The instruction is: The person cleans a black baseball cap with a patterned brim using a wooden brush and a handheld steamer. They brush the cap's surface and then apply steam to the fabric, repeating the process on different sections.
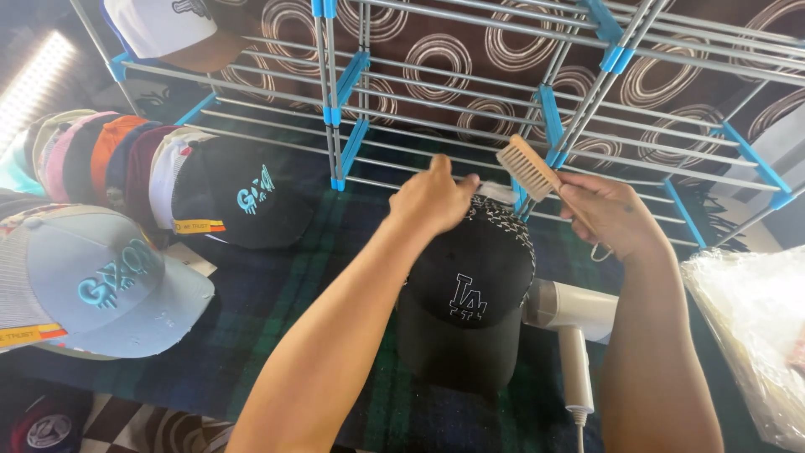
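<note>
black fabric fills the middle of the head view: a black cap (466, 294) with a white embroidered emblem sits on a dark plaid cloth (277, 294), brim pointing toward the wearer, crown toward a wire rack (470, 109) of grey rods and blue plastic joints.

the left hand (432, 200) rests on the back of the crown, fingers curled and clenched on the fabric, apparently to steady the cap and keep the panel taut. the right hand (612, 214) grasps a wooden brush (530, 170) by its handle, fingers closed round it; the bristled head tilts up and left, just above the rear edge of the cap and close beside the left hand, so the bristles can meet the patterned back panel. whether the bristles touch the cap cannot be told.

just right of the cap, between it and the right forearm, a white handheld appliance (574, 323) with a cylindrical head and a slim handle lies on the cloth, within easy reach.

at left, a row of caps (126, 159) in pink, orange, maroon and white stands nested one behind another, fronted by a black cap with a teal logo (243, 201). nearer the wearer lies a pale blue cap (109, 285). another white cap (159, 25) sits on top of the rack. a clear plastic bag (750, 335) lies at the right edge.
</note>
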